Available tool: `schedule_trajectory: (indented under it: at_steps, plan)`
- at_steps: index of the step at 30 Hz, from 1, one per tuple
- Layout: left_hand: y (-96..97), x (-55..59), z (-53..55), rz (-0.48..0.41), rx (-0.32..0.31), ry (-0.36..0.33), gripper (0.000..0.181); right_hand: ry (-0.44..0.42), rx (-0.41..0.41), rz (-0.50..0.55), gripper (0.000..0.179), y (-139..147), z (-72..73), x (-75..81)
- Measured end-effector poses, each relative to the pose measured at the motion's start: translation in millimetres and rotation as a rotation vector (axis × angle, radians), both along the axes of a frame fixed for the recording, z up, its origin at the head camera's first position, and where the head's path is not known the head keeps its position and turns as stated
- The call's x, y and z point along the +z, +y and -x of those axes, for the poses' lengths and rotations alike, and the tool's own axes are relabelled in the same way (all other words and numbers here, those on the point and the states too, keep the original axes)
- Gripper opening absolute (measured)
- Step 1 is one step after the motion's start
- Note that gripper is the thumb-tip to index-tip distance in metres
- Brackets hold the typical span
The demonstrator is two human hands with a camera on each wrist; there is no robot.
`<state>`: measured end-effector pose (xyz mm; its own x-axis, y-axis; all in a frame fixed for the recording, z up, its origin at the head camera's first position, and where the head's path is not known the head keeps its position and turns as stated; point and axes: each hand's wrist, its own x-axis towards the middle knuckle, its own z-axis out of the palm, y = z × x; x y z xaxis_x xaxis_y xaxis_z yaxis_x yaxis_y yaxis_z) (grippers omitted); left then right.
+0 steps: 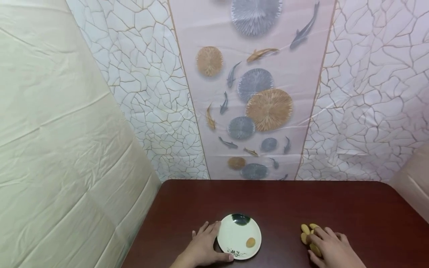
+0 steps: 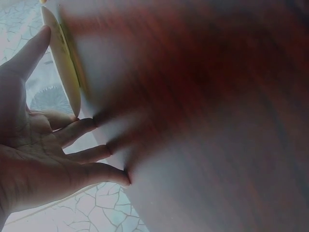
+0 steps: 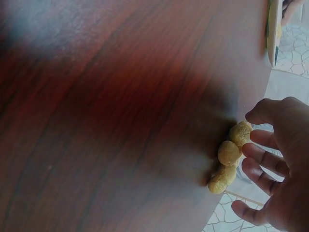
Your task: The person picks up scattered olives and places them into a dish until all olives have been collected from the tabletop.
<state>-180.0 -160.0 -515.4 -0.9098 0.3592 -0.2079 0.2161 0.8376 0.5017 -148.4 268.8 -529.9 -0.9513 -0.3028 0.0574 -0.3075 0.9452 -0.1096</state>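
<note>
A round white plate (image 1: pixel 234 232) with a dark green patch and a small plant print lies on the table. One small yellow-brown oval piece (image 1: pixel 250 242) sits on it. My left hand (image 1: pixel 204 247) is spread along the plate's left side, thumb and index finger at the rim; in the left wrist view the plate (image 2: pixel 63 60) appears edge-on. Several similar lumpy pieces (image 3: pixel 228 153) lie in a cluster on the right, the kind of food not plain from the frames. Over them reaches my right hand (image 1: pixel 330 247), its loosely bent fingers close to the pieces and partly hiding them.
The dark red-brown table (image 1: pixel 281 201) runs back to a patterned cloth wall (image 1: pixel 254 149) with fish and round leaf shapes. A cream cloth (image 1: pixel 83 167) slopes along the left side. Bare tabletop separates the plate from the cluster.
</note>
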Motion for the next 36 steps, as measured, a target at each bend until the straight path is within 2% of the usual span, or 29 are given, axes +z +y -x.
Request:
schedule_trajectory:
  at_steps: [7,14,26,36]
  plan:
    - [-2.1,-2.7,-2.6,-0.001,0.0,0.04,0.121,0.003,0.012,0.02,0.025,0,3.3,-4.0]
    - [-2.2,-4.7,-2.3,0.006,0.008,0.019,0.12,0.013,0.008,0.022,0.027,-2,2.5,-5.4]
    - [-1.3,-3.1,-0.4,0.027,-0.008,0.046,0.121,0.079,0.001,0.031,0.031,-12,5.5,-1.4]
    - [0.2,-4.1,-2.7,0.019,-0.016,0.064,0.121,0.076,-0.02,0.029,0.031,-13,2.2,-0.9]
